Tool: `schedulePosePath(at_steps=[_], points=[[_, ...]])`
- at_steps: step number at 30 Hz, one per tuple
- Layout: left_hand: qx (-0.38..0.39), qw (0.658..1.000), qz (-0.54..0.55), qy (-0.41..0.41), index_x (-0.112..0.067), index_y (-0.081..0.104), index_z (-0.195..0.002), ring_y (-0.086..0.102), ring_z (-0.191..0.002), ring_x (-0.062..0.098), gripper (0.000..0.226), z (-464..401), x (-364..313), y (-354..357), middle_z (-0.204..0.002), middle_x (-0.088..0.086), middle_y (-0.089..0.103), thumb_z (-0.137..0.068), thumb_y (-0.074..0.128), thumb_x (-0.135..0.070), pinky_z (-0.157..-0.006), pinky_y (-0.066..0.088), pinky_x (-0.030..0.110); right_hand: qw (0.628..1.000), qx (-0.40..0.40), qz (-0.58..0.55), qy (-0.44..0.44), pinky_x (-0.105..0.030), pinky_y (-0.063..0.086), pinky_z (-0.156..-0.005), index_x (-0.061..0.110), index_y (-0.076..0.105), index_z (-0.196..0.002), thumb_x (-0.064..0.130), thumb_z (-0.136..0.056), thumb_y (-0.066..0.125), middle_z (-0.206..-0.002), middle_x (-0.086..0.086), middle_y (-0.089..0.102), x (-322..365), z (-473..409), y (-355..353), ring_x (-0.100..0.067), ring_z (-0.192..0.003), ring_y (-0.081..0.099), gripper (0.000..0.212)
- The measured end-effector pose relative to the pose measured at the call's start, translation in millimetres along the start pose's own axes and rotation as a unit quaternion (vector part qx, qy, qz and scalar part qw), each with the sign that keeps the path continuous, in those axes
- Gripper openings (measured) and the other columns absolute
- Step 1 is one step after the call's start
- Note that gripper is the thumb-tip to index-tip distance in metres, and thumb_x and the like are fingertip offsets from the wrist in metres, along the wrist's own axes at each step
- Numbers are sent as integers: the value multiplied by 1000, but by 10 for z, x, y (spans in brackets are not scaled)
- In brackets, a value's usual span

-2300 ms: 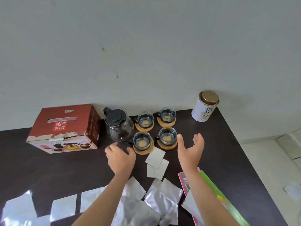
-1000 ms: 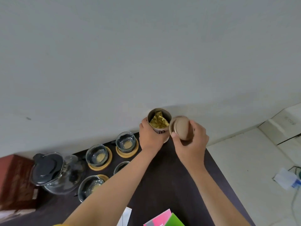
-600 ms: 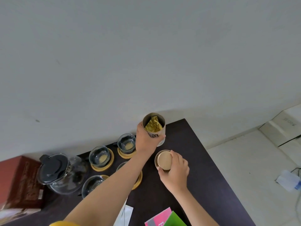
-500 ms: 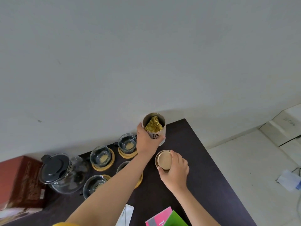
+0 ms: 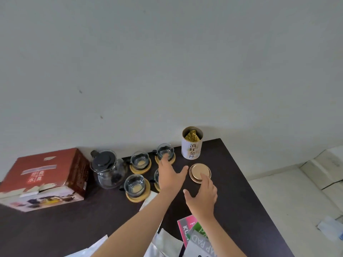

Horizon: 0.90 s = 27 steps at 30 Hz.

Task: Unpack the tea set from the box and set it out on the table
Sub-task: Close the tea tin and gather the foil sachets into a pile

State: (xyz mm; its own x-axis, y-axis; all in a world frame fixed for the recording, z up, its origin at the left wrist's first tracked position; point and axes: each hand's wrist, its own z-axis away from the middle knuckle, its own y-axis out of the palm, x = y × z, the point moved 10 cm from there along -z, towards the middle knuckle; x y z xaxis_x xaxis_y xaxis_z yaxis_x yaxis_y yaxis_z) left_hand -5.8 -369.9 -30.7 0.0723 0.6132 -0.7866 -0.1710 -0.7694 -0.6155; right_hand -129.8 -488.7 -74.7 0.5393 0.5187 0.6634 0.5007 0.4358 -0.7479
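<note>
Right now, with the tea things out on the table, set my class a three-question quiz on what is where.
1. True or false: the lid sits on the tin.
2. How many cups can be seen? One is partly hidden.
3. What lies left of the teapot? A) box B) tin C) lid

Key: 1 false, the lid lies on the table, the tin stands open. 2 four. 3 A.

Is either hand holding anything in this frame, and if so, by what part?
Nothing is held. The left hand is open over the cups; the right hand is open, fingertips at the lid lying on the table.
</note>
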Motion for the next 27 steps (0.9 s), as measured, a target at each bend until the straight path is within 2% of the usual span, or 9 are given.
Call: schedulePosePath(at_steps=[3, 6, 10, 13, 17, 19, 22, 25, 27], points=[[-12, 999, 32, -3, -13, 32, -141, 39, -130, 17, 75, 393, 261, -370, -140, 4, 40, -81, 70, -37, -96, 32, 21, 1000, -3, -19, -17, -53, 33, -104, 10, 44, -138, 33, -70, 79, -140, -10, 47, 196, 440, 11, -35, -127, 41, 79], [-21, 999, 28, -5, -13, 35, -138, 40, -128, 16, 67, 830, 651, -749, -137, 1, 42, -84, 64, -39, -96, 34, 22, 999, -5, -26, -41, -50, 37, -98, 7, 48, -134, 33, -66, 75, -133, -13, 52, 330, 906, 129, -36, -120, 48, 77], [-34, 998, 25, -35, -14, 38, -136, 43, -126, 15, 60, 1455, 1368, -1279, -135, -2, 42, -86, 62, -38, -96, 39, 24, 999, 26, 8, -31, -44, 29, -108, 13, 44, -136, 29, -72, 79, -139, -8, 48, 523, 1621, 358, -29, -130, 41, 75], [-48, 997, -2, -66, -15, 40, -135, 43, -126, 15, 59, 1862, 1985, -1707, -138, -1, 43, -86, 62, -41, -99, 41, 28, 998, 60, 28, -19, -39, 30, -111, 20, 36, -141, 34, -78, 74, -147, -2, 39, 642, 2208, 567, -24, -135, 35, 75], [-86, 992, -60, -72, -13, 48, -127, 50, -119, 22, 59, 2335, 2705, -2312, -130, 5, 51, -80, 66, -45, -97, 45, 38, 992, 98, 71, -28, -42, 27, -114, 23, 34, -143, 43, -83, 67, -152, -2, 33, 700, 2857, 814, -24, -138, 31, 71], [-85, 987, -117, -71, -14, 48, -129, 43, -127, 25, 68, 2535, 3035, -2541, -136, 7, 47, -77, 66, -52, -106, 35, 44, 988, 119, 97, -25, -49, 21, -115, 25, 31, -144, 49, -85, 62, -155, -3, 27, 653, 3126, 917, -25, -141, 26, 71], [-39, 977, -187, -94, -16, 36, -140, 20, -142, 25, 89, 2805, 3524, -2731, -152, 5, 25, -72, 58, -69, -114, 11, 53, 979, 162, 120, -28, -57, 7, -115, 31, 24, -147, 59, -84, 56, -160, -2, 11, 531, 3516, 1072, -26, -146, 12, 76], [-28, 972, -209, -104, -13, 32, -143, 10, -144, 26, 106, 3021, 3880, -2931, -156, 6, 13, -61, 44, -81, -112, 7, 59, 969, 205, 132, -45, -62, 0, -112, 32, 17, -149, 63, -81, 55, -161, 0, -2, 417, 3894, 1204, -24, -148, -2, 84], [-12, 964, -243, -107, -12, 28, -145, 5, -145, 26, 112, 3092, 4076, -3018, -158, 6, 6, -60, 42, -83, -111, 5, 61, 960, 222, 161, -65, -63, -2, -112, 31, 13, -151, 66, -82, 52, -161, 1, -8, 361, 4091, 1268, -23, -148, -8, 86]])
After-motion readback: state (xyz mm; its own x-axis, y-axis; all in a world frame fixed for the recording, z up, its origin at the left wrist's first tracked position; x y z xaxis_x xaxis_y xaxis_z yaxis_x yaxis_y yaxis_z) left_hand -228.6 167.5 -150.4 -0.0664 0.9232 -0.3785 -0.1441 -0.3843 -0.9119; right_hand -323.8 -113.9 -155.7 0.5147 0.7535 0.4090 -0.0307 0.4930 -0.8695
